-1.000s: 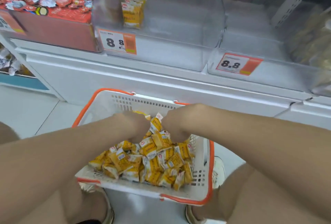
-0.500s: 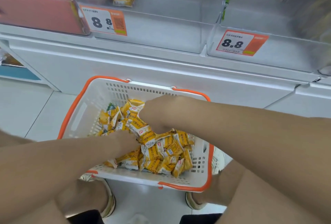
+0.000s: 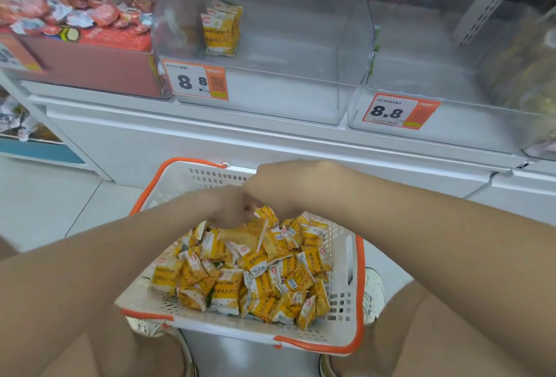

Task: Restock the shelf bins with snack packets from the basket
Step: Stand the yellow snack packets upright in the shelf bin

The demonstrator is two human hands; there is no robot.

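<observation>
I'm looking down on both hands meeting over the far side of the basket (image 3: 343,316), right on top of the heap of snack packets (image 3: 240,274). The left hand (image 3: 225,208) and right hand (image 3: 285,187) are pressed close together, knuckles up and fingers aimed down into the pile. The fingertips are blurred and buried among wrappers, so I cannot tell whether either hand has hold of anything or is only raking. My guess is they come together like this to scoop a double handful rather than pick out single packets.

The basket sits on the floor between the person's feet (a pale shoe (image 3: 373,295) shows by its right wall), just in front of the shelf base. That puts it almost directly below the clear bin (image 3: 270,99), which I'd judge keeps the lift short and straight up.

The basket is rigid white plastic with slotted walls and an orange rim. The packets are small yellow-and-white pillow pouches, glossy and crinkled, with crimped ends, lying loose at every angle — slippery stuff, I'd expect. The bin is transparent, with smooth walls and rounded corners, and holds only two upright packets (image 3: 221,30) at its back left. An orange-edged price tag (image 3: 198,81) is stuck on its front. Nearly all the restocking remains.
</observation>
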